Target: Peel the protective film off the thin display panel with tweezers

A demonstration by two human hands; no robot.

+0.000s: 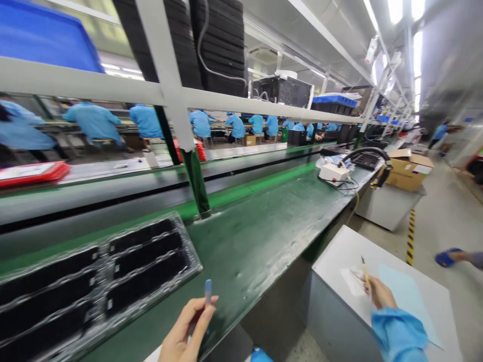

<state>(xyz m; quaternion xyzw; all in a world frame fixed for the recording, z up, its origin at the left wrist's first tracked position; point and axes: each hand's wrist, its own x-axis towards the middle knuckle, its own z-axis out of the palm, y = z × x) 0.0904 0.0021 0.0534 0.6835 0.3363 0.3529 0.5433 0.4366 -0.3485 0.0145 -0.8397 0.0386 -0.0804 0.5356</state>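
My left hand (186, 329) is low in the middle, fingers closed round a thin blue pen-like tool (207, 290) that points up. It hovers at the near edge of the green workbench (264, 236), just right of a clear plastic tray (190, 261) holding several long black parts. My right hand (379, 294), in a light blue sleeve, pinches a thin yellowish stick (364, 269). Its tip is over a small white slip (350, 280) on a white side table (339, 246), next to a pale blue sheet (405, 296).
A green post (196, 181) rises from the bench to shelves of black trays. Further along sit a white device (333, 172) with cables and a cardboard box (409, 168). Workers in blue sit across the line. Another person's blue-shoed foot (447, 257) is in the aisle, near the striped floor tape (410, 236).
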